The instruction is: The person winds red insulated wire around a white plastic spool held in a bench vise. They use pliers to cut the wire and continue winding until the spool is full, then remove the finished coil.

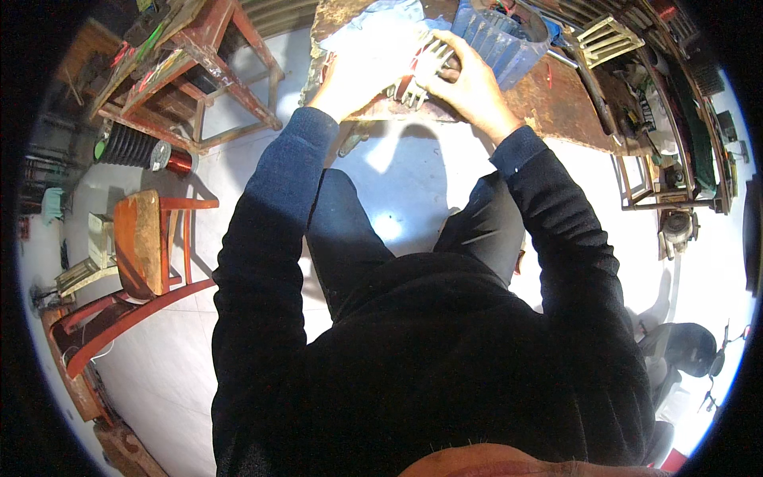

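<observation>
My left hand [362, 75] and my right hand [470, 83] meet at the near edge of a worn brown workbench [556, 107]. Between them they hold a pale metal part with comb-like fins [421, 75]. Strong light washes out my left hand, so its grip is hard to read. My right hand's fingers curl over the part's right side. Just behind my right hand stands a blue ribbed metal housing [501, 40]. A pale sheet [373, 32] lies under and behind my left hand.
A red-framed wooden table [207, 71] stands at the left. Below it lie a black ribbed cylinder [131, 147] with a copper coil [179, 161]. A wooden chair [143, 246] sits lower left. Metal frames and tools [660, 183] crowd the right side.
</observation>
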{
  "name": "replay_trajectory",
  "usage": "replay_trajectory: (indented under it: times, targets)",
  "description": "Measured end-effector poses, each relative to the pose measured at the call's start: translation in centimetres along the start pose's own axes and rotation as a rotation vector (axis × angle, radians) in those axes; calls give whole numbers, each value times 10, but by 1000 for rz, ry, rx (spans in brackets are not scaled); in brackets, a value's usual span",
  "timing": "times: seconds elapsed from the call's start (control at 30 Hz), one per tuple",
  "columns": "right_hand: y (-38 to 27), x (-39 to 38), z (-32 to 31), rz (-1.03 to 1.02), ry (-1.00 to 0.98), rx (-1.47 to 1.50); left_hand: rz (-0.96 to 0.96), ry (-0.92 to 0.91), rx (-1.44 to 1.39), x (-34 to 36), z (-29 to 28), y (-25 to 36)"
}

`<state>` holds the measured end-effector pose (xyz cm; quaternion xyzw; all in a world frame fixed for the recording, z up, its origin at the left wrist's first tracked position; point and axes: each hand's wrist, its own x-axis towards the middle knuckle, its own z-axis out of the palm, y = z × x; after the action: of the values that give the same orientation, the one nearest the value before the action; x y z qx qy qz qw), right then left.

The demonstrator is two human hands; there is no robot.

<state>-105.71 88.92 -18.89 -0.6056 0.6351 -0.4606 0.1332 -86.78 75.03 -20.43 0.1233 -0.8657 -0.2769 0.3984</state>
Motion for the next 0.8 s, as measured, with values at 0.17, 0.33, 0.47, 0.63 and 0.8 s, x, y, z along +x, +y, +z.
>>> replay_trajectory:
  times: [0.17, 0.33, 0.47, 0.63, 0.8]
  targets:
    - [13, 5, -4, 51, -76, 281, -220, -175, 68, -16, 9, -18]
    - [17, 6, -6, 94, -98, 443, -165, -115, 87, -15, 20, -29]
    - [12, 5, -11, 68, -121, 394, -189, -132, 148, -13, 23, -26]
    - [1, 6, -15, 101, -126, 350, -116, -28, 167, -14, 30, -29]
    - [-15, -1, -23, 7, -158, 61, 10, -119, 492, -15, 33, -49]
